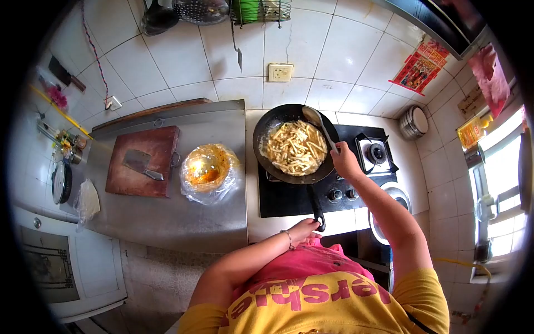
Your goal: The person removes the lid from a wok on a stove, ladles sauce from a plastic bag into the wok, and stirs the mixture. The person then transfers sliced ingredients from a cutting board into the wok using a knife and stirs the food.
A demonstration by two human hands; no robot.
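Note:
A black wok [258, 146] sits over the left side of the black gas hob [278, 203], with pale food strips [296, 147] spread inside. My left hand [305, 229] grips the end of its handle [315, 203], close to my pink apron. In my right hand [344, 158] is the long handle of a metal cooking spatula [314, 116]. Its broad head rests at the wok's far right rim, by the food. The exact shape of the head's underside is hidden.
Right of the wok is a second burner [377, 153]. On the steel counter [211, 225] stand a plastic-covered bowl [210, 172] with orange residue and a wooden board [119, 170] bearing a cleaver [137, 161]. A round steel container [413, 122] stands back right.

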